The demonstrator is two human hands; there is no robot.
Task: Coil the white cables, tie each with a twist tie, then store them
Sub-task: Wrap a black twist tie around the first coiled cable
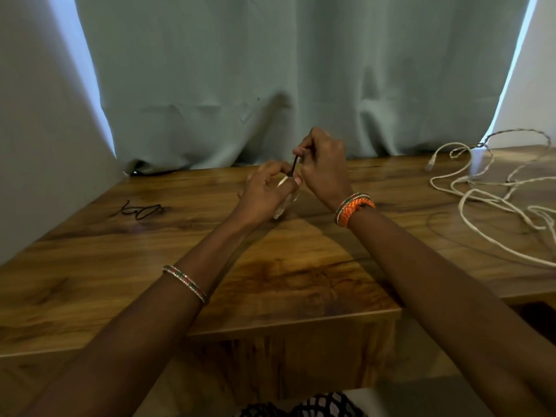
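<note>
While both forearms reach out over the near edge of the wooden table (120, 296), the left hand (264, 194) grips a coiled white cable (284, 203) at mid-table, most of the coil hidden under the fingers. Just beyond, touching it, the right hand (323, 167) pinches a black twist tie (294, 165) standing up from the coil. Spare black ties (141, 210) lie far left; an uncoiled white cable (487, 191) sprawls far right, before a grey curtain (270, 70).

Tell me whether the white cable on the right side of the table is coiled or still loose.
Loose. The white cable sprawls in uneven, tangled loops across the table, one plug end free, no tie visible on it.
</note>
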